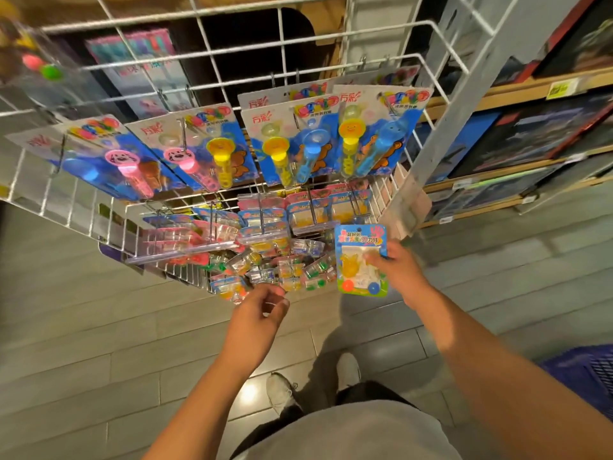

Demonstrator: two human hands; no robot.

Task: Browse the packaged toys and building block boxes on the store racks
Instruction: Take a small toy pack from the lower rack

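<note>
White wire makes up the rack, hung with blue bubble-wand cards on an upper row of hooks and smaller clear blister packs on the rows beneath. Just off the rack's lower right, the right hand pinches a small blue-carded toy pack by its right edge, card upright and facing the camera. Below the lowest packs, the left hand hangs with fingers loosely curled, holding nothing. Boxed sets line the wooden shelves on the right.

Bare forearms, grey top, dark trousers, pale sneakers.
</note>
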